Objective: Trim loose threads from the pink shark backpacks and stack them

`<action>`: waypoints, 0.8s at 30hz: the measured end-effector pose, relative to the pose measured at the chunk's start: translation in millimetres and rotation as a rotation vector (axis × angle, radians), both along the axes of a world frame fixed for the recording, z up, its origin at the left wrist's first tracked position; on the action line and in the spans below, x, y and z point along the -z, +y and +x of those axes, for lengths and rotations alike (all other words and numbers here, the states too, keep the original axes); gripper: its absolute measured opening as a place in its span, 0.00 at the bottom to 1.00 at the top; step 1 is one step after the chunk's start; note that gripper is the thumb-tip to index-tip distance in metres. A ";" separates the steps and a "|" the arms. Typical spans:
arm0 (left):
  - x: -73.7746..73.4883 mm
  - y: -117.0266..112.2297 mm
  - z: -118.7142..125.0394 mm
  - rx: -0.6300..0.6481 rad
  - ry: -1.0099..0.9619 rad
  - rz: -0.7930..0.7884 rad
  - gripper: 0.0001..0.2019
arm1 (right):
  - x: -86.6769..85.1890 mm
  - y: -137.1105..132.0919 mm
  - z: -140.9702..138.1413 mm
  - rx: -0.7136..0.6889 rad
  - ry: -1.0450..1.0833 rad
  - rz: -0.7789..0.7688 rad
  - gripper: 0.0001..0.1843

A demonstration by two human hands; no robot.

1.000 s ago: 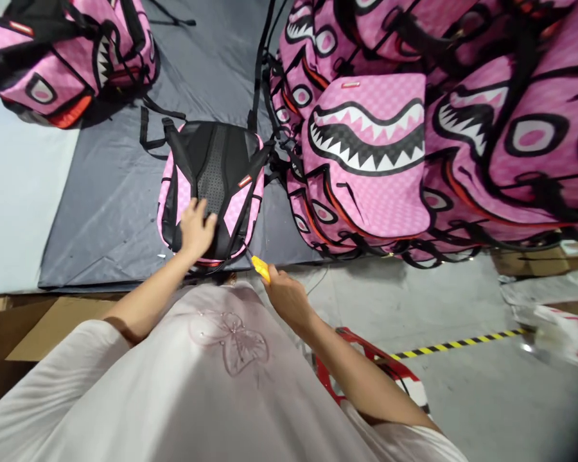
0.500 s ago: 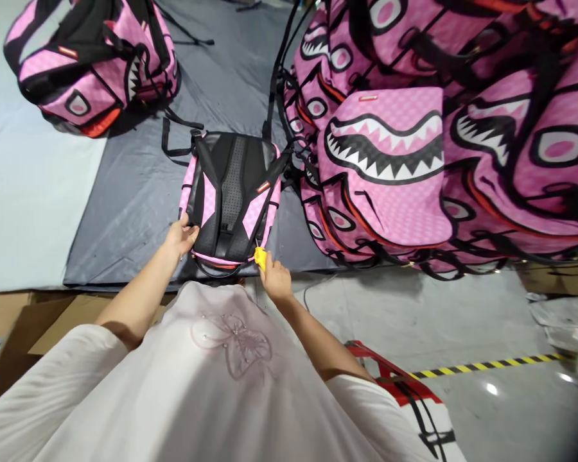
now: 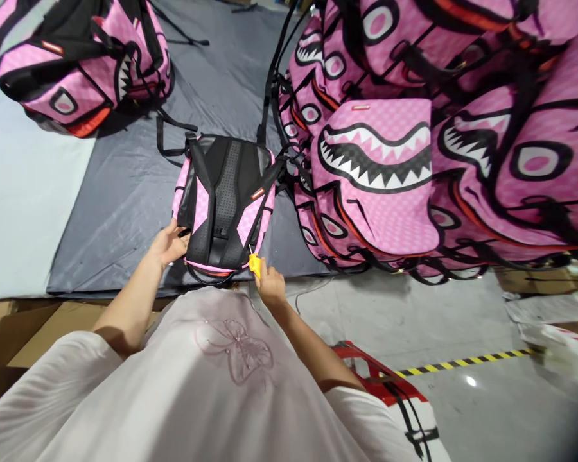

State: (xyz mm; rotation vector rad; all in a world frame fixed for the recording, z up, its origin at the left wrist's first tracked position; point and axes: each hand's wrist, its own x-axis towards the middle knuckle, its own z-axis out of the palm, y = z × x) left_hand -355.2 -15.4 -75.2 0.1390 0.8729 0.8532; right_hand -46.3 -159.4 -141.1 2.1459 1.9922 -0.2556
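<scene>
Since the bag (image 3: pixel 226 186) lies face-down on the grey cloth (image 3: pixel 125 192), close to the edge before me, its near corners sit within easy reach. My left hand (image 3: pixel 169 245) is at its left side, probably steadying it; can't tell if it grips. My right hand (image 3: pixel 270 282) is clamped on a yellow tool (image 3: pixel 255 264), tip at the near right corner, presumably for control.

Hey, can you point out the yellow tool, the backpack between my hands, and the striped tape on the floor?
Yellow tool (image 3: pixel 255 265): head view, on its yellow body.
Nearest backpack (image 3: pixel 226 199): head view, on its black back panel.
Striped tape (image 3: pixel 465 363): head view, midway along its visible stretch.
</scene>
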 end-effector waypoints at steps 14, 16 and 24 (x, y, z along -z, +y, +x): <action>9.8 6.2 28.2 -0.103 -0.169 0.110 0.27 | -0.9 12.1 13.0 0.006 -0.040 -0.040 0.34; 11.3 5.4 26.8 -0.101 -0.181 0.132 0.30 | -6.4 15.4 11.1 0.025 -0.043 -0.088 0.33; 19.0 11.5 25.9 -0.087 -0.178 0.104 0.37 | -29.7 10.9 11.4 0.053 -0.029 -0.124 0.33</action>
